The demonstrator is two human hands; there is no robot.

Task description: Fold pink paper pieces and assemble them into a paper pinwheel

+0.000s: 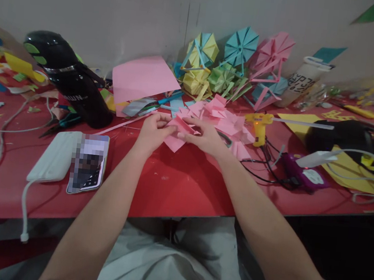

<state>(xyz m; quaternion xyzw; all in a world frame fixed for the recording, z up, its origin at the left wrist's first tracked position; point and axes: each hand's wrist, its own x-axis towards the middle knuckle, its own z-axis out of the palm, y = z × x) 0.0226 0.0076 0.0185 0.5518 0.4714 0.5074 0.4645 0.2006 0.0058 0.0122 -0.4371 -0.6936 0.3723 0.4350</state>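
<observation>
Both of my hands meet over the red table, holding one folded pink paper piece between them. My left hand pinches its left side with thumb and fingers. On the right side of the same piece, my right hand has its thumb and fingers closed round the edge. Just behind my hands lies a pile of folded pink pieces. A flat pink sheet rests behind my left hand. The yellow glue gun stands right of the pile with a small orange light showing.
A black bottle, white power bank and phone are on the left. Folded paper wheels lean on the wall. Cables and a purple box lie right, near a black pouch. The table's front edge is close.
</observation>
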